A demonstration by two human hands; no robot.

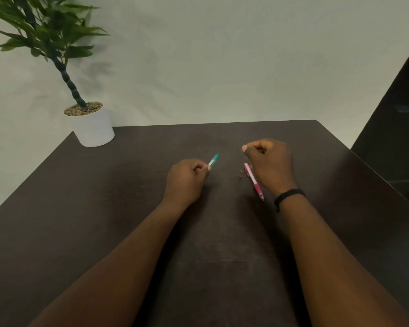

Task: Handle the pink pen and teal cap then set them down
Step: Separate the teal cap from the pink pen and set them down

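My left hand [187,179] pinches the small teal cap [214,159] between thumb and forefinger, and the cap points up and to the right, just above the dark table [104,208]. My right hand [269,164] is curled shut at centre right, thumb against forefinger. The pink pen [253,180] runs along the hand's left side with its tip toward me. Its far end sits against the lower fingers, which seem to hold it. The two hands are about a hand's width apart.
A potted green plant in a white pot [93,128] stands at the table's far left corner. Two tiny specks [240,173] lie just left of the pen. A dark cabinet [399,126] rises on the right. A black band [289,195] circles my right wrist.
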